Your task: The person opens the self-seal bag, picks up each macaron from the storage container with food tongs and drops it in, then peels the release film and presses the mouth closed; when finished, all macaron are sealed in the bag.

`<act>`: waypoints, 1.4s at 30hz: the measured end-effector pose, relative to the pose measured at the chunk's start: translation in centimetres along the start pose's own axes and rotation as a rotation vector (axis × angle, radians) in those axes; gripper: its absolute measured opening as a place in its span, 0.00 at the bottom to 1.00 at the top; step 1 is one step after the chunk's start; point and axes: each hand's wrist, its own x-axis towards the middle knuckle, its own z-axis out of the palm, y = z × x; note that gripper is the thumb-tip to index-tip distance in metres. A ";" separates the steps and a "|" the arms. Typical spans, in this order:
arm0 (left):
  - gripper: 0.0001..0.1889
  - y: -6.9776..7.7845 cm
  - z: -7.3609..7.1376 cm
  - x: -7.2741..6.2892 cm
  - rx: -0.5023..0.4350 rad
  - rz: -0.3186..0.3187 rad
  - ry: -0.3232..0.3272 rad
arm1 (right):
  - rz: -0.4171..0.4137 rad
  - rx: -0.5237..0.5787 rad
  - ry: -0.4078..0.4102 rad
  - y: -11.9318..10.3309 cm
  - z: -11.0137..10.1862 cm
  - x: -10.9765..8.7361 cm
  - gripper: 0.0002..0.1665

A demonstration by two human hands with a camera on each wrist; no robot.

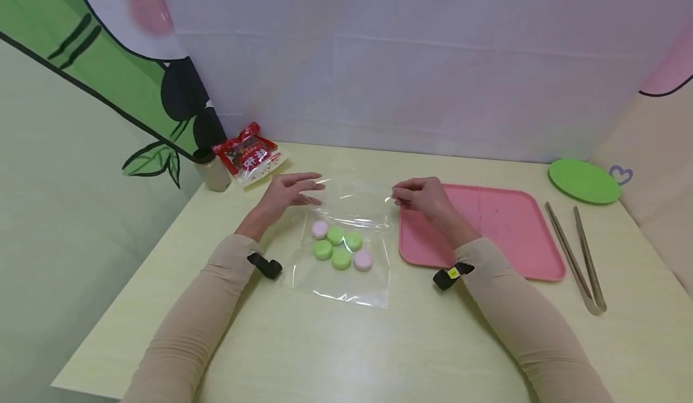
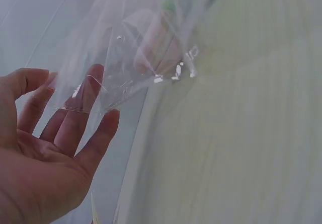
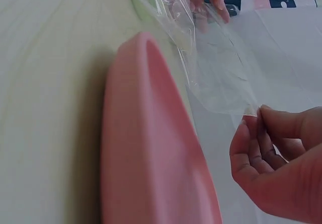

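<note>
A clear plastic bag (image 1: 346,283) lies on the table, its upper end raised between the two hands. Several round green pieces (image 1: 341,257) and two pale pink ones (image 1: 363,260), like macarons, show through its film. At the bag's top right corner, the right hand (image 1: 425,198) pinches the edge between thumb and fingers, as the right wrist view confirms. The left hand (image 1: 289,191) is at the top left corner with fingers spread. In the left wrist view, film (image 2: 126,68) overlaps some of its fingers (image 2: 103,138), with no firm pinch visible.
A pink tray (image 1: 509,228) lies under the right forearm. Metal tongs (image 1: 587,270) lie right of it, and a green plate (image 1: 585,180) is at the back right. A red-and-white snack packet (image 1: 251,156) and a dark-lidded jar (image 1: 213,174) stand at the back left.
</note>
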 end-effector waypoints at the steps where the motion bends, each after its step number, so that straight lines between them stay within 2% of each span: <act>1: 0.24 0.0 0.0 0.1 -0.002 0.002 -0.003 | 0.003 -0.001 -0.002 0.0 -0.1 0.0 0.17; 10: 0.20 -0.4 0.0 0.5 0.060 0.024 0.048 | -0.017 0.010 0.000 0.3 -0.5 -0.1 0.18; 15: 0.19 0.1 -0.2 0.2 0.204 0.033 0.100 | -0.014 -0.048 0.025 0.3 -0.7 -0.2 0.19; 18: 0.19 0.7 -0.2 0.0 0.264 0.018 0.133 | 0.009 -0.012 0.011 0.2 -0.9 -0.3 0.20; 20: 0.19 1.0 -0.1 0.0 0.206 -0.010 0.128 | 0.043 0.085 -0.022 0.1 -1.0 -0.2 0.22; 25: 0.21 1.2 0.1 0.2 -0.078 -0.119 0.069 | 0.132 0.342 -0.130 -0.3 -1.1 -0.2 0.27; 31: 0.24 0.9 0.0 0.2 -0.218 -0.159 0.040 | 0.145 0.475 -0.235 -0.4 -1.2 -0.4 0.27; 34: 0.25 0.9 -0.1 0.0 -0.317 -0.173 0.030 | 0.164 0.552 -0.277 -0.2 -1.2 -0.4 0.32; 37: 0.30 1.1 -0.1 -0.1 -0.355 -0.178 0.036 | 0.184 0.582 -0.270 -0.1 -1.2 -0.3 0.38; 39: 0.31 1.2 -0.1 -0.1 -0.328 -0.184 0.045 | 0.198 0.541 -0.241 0.0 -1.0 -0.2 0.37; 42: 0.26 1.2 -0.2 -0.1 -0.261 -0.189 0.048 | 0.196 0.438 -0.198 0.0 -0.8 0.0 0.32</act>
